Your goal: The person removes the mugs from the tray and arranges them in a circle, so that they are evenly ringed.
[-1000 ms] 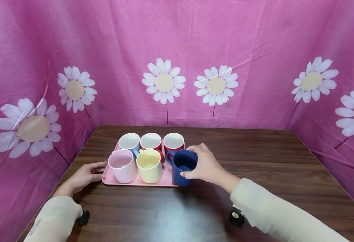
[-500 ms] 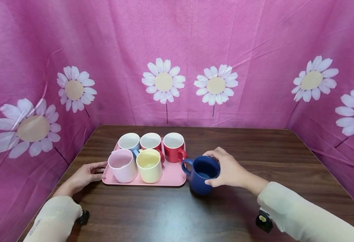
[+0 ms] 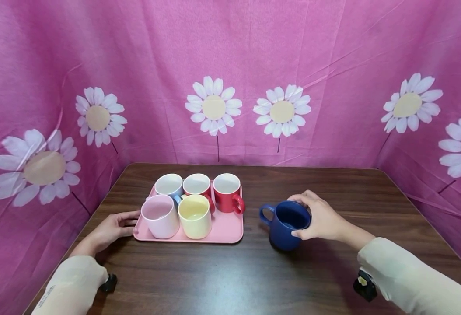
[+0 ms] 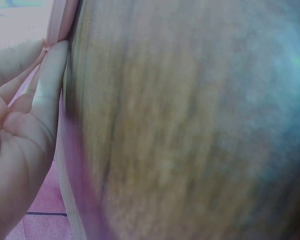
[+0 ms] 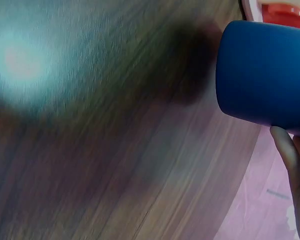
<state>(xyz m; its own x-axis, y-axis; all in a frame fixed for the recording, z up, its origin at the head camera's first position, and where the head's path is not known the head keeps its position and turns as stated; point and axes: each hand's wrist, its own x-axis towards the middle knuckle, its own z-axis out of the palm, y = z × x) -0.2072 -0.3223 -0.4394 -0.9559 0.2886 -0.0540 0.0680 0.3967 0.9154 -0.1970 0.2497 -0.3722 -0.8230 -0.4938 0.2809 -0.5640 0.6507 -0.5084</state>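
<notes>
My right hand (image 3: 321, 218) grips a dark blue mug (image 3: 283, 238) by its rim and side, thumb at the front, to the right of the tray. The mug stands nearly upright, its handle pointing left; its plain side (image 5: 265, 75) fills the right wrist view's upper right. Whether its base touches the table, I cannot tell. With thumb and fingertips, my left hand (image 3: 112, 229) holds the left edge of the pink tray (image 3: 228, 229). On that tray stand a pink mug (image 3: 161, 221), a yellow mug (image 3: 195, 221), a light blue mug (image 3: 171, 189) and two red mugs (image 3: 226, 199).
The brown wooden table (image 3: 183, 280) carries the tray left of its middle. Pink cloth (image 3: 246, 52) printed with white daisies hangs behind and at both sides. The front right part of the tray shows bare.
My right hand has carried the blue mug off the tray's front right corner and moved it rightward over the table. My left hand has stayed at the tray's edge.
</notes>
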